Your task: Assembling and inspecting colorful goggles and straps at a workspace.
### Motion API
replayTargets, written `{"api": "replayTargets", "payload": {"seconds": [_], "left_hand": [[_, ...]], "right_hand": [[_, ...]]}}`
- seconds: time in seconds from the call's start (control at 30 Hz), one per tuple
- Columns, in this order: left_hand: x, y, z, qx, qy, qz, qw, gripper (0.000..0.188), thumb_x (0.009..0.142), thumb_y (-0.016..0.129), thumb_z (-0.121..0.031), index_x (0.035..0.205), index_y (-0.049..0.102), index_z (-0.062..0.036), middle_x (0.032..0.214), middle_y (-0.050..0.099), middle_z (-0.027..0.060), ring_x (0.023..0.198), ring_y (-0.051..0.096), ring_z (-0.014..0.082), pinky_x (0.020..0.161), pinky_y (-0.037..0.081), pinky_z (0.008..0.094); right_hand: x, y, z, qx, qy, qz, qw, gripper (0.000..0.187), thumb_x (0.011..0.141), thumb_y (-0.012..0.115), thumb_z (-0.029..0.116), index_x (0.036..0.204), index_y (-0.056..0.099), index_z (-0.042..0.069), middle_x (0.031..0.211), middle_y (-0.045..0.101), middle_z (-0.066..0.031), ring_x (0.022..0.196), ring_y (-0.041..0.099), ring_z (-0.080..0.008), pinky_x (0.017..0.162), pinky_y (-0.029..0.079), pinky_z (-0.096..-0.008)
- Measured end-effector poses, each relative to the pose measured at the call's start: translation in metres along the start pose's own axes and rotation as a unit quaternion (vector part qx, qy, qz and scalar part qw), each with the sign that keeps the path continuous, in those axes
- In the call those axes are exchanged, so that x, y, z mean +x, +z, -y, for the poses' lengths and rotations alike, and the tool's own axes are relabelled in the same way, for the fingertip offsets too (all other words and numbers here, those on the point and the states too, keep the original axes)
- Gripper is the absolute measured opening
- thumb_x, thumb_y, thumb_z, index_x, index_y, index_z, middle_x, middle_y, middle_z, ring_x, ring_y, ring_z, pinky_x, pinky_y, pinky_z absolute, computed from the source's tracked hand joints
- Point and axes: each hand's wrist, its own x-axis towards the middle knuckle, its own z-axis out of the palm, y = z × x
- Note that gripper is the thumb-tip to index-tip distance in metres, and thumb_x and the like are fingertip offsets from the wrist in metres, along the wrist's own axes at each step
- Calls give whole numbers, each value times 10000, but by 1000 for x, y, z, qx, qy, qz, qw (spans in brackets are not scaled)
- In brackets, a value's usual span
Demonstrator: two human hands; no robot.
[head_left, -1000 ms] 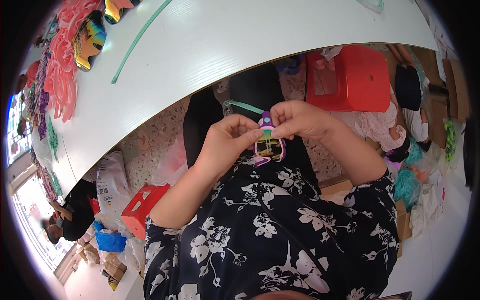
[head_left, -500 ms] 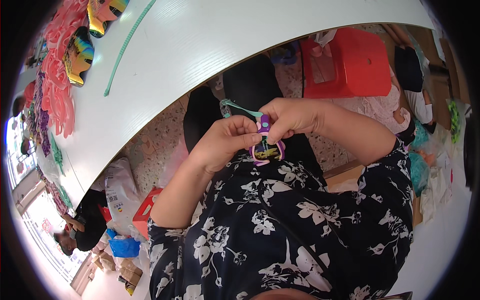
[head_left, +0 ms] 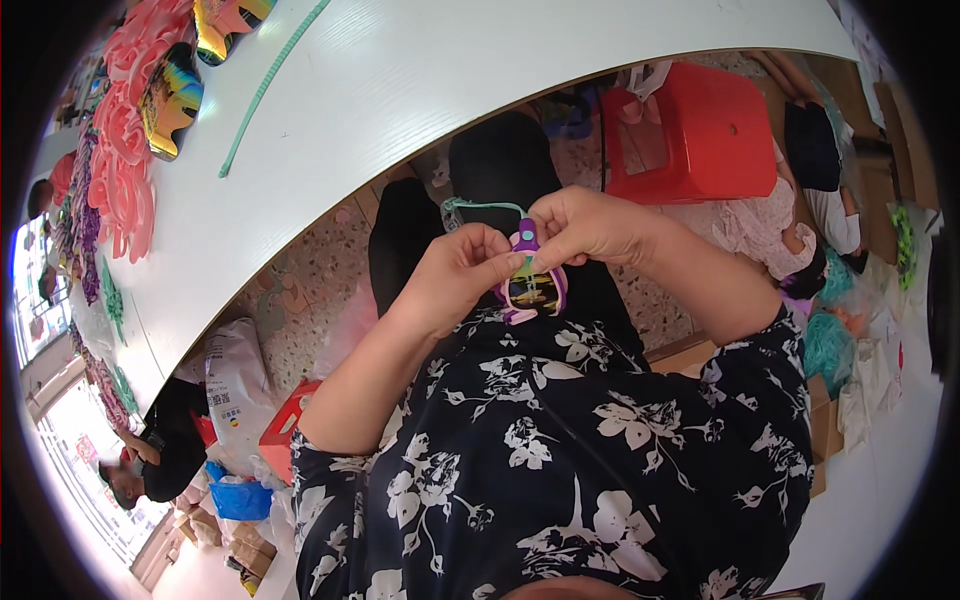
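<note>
Over my lap is a pair of goggles (head_left: 533, 293) with a purple and pink frame and a dark, shiny mirrored lens. Its thin teal strap (head_left: 487, 206) runs off to the left from the upper end, across my legs. My left hand (head_left: 462, 275) is closed, thumb and fingers pinching the frame's left upper edge. From the other side, my right hand (head_left: 585, 232) grips the purple end of the frame beside the strap, its thumb near my left thumb. The exact contact under the fingertips is hidden.
A white table (head_left: 380, 75) curves ahead, bearing a teal coiled cord (head_left: 262, 95), mirrored lenses (head_left: 172, 103) and a heap of pink frames (head_left: 120, 190). A red stool (head_left: 715, 130) stands at the right. Bags and a blue bag (head_left: 240, 497) lie lower left; other people sit nearby.
Both hands stay on the goggles and have shifted slightly; the lens is tilted a little differently and a greenish patch shows below the thumbs. The view has moved slightly.
</note>
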Motion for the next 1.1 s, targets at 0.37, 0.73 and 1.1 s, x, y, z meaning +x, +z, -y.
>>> {"api": "replayTargets", "payload": {"seconds": [0.37, 0.73, 1.1], "left_hand": [[-6, 15, 4, 208, 94, -156, 961, 164, 920, 716, -123, 914, 608, 1, 777, 624, -7, 695, 559, 51, 629, 465, 211], [-37, 16, 38, 5, 103, -178, 979, 148, 932, 702, -101, 996, 623, 7, 880, 660, 14, 794, 606, 60, 720, 496, 207], [-44, 28, 53, -36, 154, -229, 960, 140, 919, 701, -44, 988, 609, 36, 872, 669, 42, 758, 631, 70, 688, 517, 197]], "right_hand": [[-24, 68, -47, -151, -304, -348, 874, 362, 764, 822, 26, 1062, 618, 3, 871, 520, 14, 681, 477, -35, 592, 412, -197], [-25, 76, -47, -245, -325, -354, 842, 534, 742, 851, 75, 1235, 648, 44, 855, 524, -8, 687, 520, -63, 608, 447, -214], [-18, 95, -49, -152, -273, -353, 882, 478, 761, 828, 55, 1208, 658, 45, 855, 521, -2, 684, 517, -59, 613, 451, -208]]}}
